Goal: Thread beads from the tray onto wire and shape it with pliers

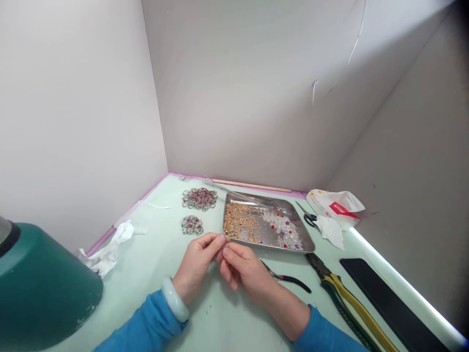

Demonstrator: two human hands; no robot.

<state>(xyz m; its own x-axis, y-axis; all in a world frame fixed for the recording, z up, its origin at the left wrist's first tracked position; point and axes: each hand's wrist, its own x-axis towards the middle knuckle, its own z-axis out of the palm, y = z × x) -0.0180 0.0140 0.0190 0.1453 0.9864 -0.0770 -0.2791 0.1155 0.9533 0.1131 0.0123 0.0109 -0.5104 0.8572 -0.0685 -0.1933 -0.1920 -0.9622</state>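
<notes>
My left hand (200, 258) and my right hand (244, 266) meet at their fingertips just in front of a metal tray (269, 248). Both are closed in a pinch on something too small to make out. Gold beads (240, 222) fill the tray's left part. Clear beads (289, 237), with some red and purple ones, lie in its right part. Left of the tray sit a larger pile of wire pieces with red beads (200, 198) and a smaller pile of the same kind (192, 225). Thin wires (238, 193) rest across the tray's back edge.
Black-handled pliers (293, 279) lie beside my right hand. Farther right are large green-and-yellow pliers (342, 293), a black bar (381, 293), scissors (309, 215) and a tissue pack (333, 205). A green bottle (47, 288) and crumpled tissue (112, 249) stand left. A wooden stick (252, 186) lies behind.
</notes>
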